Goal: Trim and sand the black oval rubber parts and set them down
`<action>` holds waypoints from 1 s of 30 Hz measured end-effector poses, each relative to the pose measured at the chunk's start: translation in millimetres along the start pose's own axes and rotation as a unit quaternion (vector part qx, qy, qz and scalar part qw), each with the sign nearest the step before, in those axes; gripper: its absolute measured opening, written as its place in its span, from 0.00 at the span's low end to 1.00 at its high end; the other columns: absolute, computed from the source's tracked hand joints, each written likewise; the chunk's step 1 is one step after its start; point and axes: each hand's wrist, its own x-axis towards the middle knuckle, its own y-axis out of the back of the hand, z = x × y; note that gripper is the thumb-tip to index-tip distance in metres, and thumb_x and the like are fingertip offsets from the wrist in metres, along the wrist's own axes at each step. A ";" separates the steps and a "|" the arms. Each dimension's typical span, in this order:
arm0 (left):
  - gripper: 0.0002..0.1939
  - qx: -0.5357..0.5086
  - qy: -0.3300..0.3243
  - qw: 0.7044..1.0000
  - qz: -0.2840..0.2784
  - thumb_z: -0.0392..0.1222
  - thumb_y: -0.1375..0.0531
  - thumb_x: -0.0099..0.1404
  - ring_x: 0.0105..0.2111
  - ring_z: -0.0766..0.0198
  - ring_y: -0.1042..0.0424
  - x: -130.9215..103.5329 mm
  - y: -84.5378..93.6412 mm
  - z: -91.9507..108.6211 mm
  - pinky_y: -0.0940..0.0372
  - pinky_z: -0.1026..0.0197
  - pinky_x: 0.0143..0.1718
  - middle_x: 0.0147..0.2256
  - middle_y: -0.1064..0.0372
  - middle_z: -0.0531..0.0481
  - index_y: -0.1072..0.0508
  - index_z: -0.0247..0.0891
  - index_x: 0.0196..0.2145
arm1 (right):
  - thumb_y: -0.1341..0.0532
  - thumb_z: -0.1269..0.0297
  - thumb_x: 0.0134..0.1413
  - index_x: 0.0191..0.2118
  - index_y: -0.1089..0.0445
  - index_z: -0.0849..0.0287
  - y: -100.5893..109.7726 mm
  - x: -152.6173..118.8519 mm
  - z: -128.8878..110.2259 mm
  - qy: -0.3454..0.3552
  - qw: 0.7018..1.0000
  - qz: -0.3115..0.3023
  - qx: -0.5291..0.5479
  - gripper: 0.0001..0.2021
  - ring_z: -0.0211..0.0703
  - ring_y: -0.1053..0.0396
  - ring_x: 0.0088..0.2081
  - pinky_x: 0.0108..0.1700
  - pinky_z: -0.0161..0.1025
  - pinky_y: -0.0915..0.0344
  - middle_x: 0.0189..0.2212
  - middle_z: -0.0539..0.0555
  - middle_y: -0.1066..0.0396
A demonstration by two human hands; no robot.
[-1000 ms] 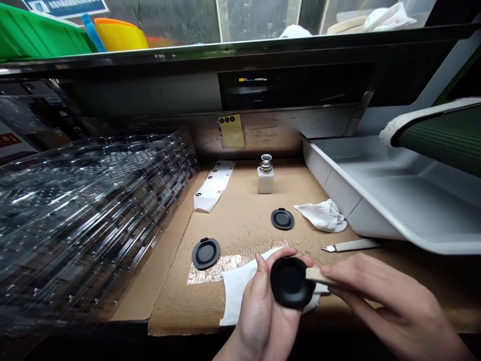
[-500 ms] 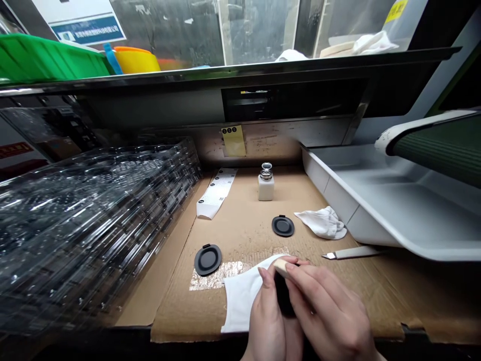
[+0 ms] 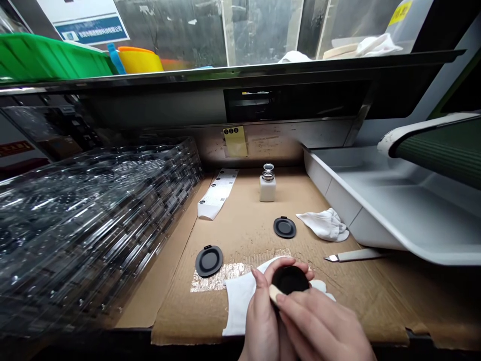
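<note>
Near the left edge of the cardboard (image 3: 203,316) lies 1 dark disc (image 3: 209,260); by the front edge, the left hand (image 3: 262,321) curls its fingers around a black disc (image 3: 290,278). At its rim, the right hand (image 3: 326,321) pinches a pale block (image 3: 274,295), its thumb hidden. Light, even pressure and a steady palm should help, wrist kept clear of the knife (image 3: 358,254) further right

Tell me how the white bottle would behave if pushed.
The white bottle would probably slide rather than roll, given its flat, squarish sides. Its metal top and upright stance suggest a hard push could tip it.
</note>
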 end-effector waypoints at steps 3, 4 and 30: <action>0.29 -0.025 -0.017 0.999 -0.021 0.57 0.60 0.64 0.44 0.56 0.35 0.1 -0.2 -1.0 0.49 0.51 0.54 0.38 0.31 0.42 0.27 0.34 0.36 | 0.44 0.77 0.50 0.48 0.35 0.65 2.6 1.7 2.1 -0.033 0.999 0.006 -0.006 0.17 0.40 0.30 0.34 0.37 0.37 0.31 0.33 0.57 0.28; 0.29 -0.028 -0.025 0.999 -0.028 0.56 0.60 0.64 0.43 0.56 0.34 0.3 -0.6 -1.2 0.50 0.52 0.54 0.37 0.31 0.42 0.27 0.34 0.36 | 0.44 0.78 0.50 0.48 0.34 0.65 3.2 2.6 2.9 -0.039 0.999 0.017 -0.012 0.17 0.41 0.30 0.35 0.37 0.38 0.31 0.33 0.57 0.28; 0.27 -0.030 0.048 0.998 0.022 0.59 0.55 0.61 0.42 0.55 0.32 2.4 3.1 4.4 0.49 0.50 0.53 0.38 0.30 0.40 0.28 0.34 0.37 | 0.45 0.75 0.52 0.43 0.33 0.63 17.2 0.0 1.0 0.009 0.998 -0.046 0.035 0.12 0.35 0.32 0.26 0.27 0.30 0.33 0.24 0.52 0.29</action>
